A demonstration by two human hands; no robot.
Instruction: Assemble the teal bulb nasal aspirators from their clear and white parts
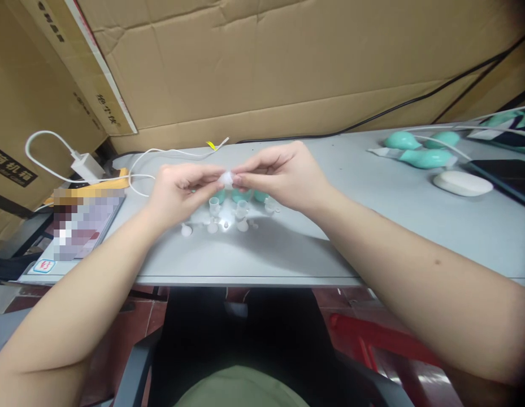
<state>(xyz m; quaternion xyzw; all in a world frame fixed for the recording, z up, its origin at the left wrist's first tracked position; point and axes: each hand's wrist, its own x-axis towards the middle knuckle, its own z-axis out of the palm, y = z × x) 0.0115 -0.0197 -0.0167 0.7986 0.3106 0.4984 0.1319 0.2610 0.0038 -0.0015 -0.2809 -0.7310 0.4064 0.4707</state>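
Observation:
Above the grey desk, my left hand (181,189) and my right hand (281,172) meet fingertip to fingertip. Both pinch one small translucent white plastic piece (227,180), partly covered by the fingers, so its exact kind is unclear. Just below it stand small clear plastic cups (214,206), (242,209), with another clear plastic piece (270,205) to their right. Mint-green rounded things (241,195) show behind the cups, partly hidden by my hands. Nearer to me lie several small white round pieces (186,230) on the desk, beside a bright glare spot.
To the right are mint-green balloon-like pouches (427,158), a white oval case (463,183) and a dark flat device (503,175). On the left lie a white charger (87,168) with its cable and a blurred-out flat item (86,226). Cardboard (245,73) walls the back.

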